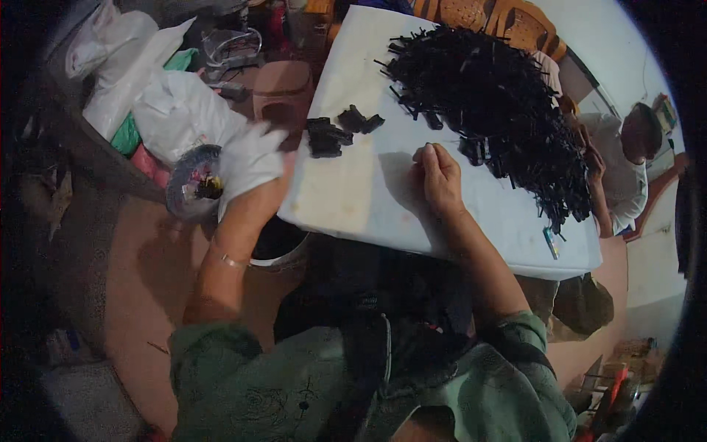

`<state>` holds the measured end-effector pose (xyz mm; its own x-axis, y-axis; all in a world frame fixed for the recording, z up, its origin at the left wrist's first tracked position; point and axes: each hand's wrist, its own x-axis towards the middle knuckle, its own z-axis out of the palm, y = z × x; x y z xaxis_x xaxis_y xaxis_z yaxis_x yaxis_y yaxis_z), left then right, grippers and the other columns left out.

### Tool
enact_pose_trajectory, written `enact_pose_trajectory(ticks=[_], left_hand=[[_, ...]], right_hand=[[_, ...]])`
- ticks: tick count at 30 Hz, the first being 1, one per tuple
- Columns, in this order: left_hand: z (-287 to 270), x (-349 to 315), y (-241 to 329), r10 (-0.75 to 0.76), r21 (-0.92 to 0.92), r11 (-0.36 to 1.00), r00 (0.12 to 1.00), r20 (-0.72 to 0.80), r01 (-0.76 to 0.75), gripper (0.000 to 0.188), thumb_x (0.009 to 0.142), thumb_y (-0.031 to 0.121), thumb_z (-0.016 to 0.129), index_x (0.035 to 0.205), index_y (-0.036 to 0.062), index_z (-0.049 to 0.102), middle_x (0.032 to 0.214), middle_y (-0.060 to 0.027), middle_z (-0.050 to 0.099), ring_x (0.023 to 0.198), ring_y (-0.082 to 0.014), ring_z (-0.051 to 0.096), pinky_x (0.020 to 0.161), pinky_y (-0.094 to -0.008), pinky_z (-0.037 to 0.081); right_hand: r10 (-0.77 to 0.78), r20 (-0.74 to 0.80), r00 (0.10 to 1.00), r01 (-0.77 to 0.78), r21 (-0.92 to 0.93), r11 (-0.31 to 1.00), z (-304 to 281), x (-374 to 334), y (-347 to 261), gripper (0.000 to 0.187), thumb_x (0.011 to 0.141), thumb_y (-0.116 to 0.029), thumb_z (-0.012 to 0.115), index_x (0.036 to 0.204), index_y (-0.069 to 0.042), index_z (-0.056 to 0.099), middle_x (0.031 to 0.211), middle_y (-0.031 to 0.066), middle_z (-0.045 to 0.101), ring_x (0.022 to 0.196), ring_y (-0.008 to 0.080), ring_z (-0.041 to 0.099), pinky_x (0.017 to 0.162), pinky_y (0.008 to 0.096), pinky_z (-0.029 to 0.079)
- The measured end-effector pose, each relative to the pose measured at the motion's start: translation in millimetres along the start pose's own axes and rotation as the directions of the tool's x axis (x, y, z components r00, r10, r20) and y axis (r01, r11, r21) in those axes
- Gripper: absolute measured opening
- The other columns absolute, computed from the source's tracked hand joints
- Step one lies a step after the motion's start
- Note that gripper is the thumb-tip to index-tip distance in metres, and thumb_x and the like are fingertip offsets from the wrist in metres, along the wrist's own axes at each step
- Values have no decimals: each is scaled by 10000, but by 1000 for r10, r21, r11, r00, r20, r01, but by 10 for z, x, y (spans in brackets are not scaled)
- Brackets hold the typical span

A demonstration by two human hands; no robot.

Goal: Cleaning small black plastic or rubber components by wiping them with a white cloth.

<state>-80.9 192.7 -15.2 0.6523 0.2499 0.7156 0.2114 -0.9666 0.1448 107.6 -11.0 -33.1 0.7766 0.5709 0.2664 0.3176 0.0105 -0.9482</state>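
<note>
My left hand [254, 160], in a white glove, is off the table's left edge, beside a round grey tub [177, 193] with colourful bits in it. Its fingers look stretched apart, though motion blurs them, and I see nothing in them. My right hand [440, 179] is bare and rests over the white-covered table [412, 221], fingers curled and thumb pressed against them; whatever may be inside is hidden. Right of it lies a big heap of small black stick-like pieces [486, 96]. Smaller groups of black pieces [326, 138] lie near the table's left edge.
Below my left forearm stands a white-rimmed bucket [283, 259], dark inside. White bags [177, 110] and a brown stool [282, 85] are at the left. Another person [615, 158] sits at the right by the heap. A small blue-and-white item [551, 243] lies near the front right corner.
</note>
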Motion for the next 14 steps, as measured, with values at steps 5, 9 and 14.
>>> enact_pose_trajectory(ticks=[5, 9, 14], left_hand=[[525, 720, 595, 213, -109, 973, 971, 105, -202, 419, 646, 311, 649, 987, 83, 565, 1065, -126, 514, 1004, -326, 458, 852, -424, 371], [978, 905, 620, 125, 112, 976, 900, 417, -188, 249, 692, 274, 576, 858, 102, 644, 913, -141, 599, 862, -318, 564, 756, -444, 418], [744, 816, 474, -326, 179, 945, 839, 435, 275, 276, 767, 212, 477, 975, 140, 644, 869, -153, 633, 811, -307, 618, 716, -433, 480]], right_hand=[[23, 44, 999, -23, 0, 1000, -16, 18, 93, 283, 919, -231, 416, 727, -44, 508, 608, -17, 451, 563, 61, 401, 520, 202, 340], [-20, 38, 999, 20, -11, 1000, -1, 14, 132, 274, 900, -203, 429, 703, -26, 502, 594, 7, 463, 550, 84, 414, 509, 234, 357], [114, 70, 991, -119, 71, 990, -96, 41, 164, 254, 896, -231, 464, 739, -37, 511, 623, -2, 475, 565, 65, 425, 521, 202, 354]])
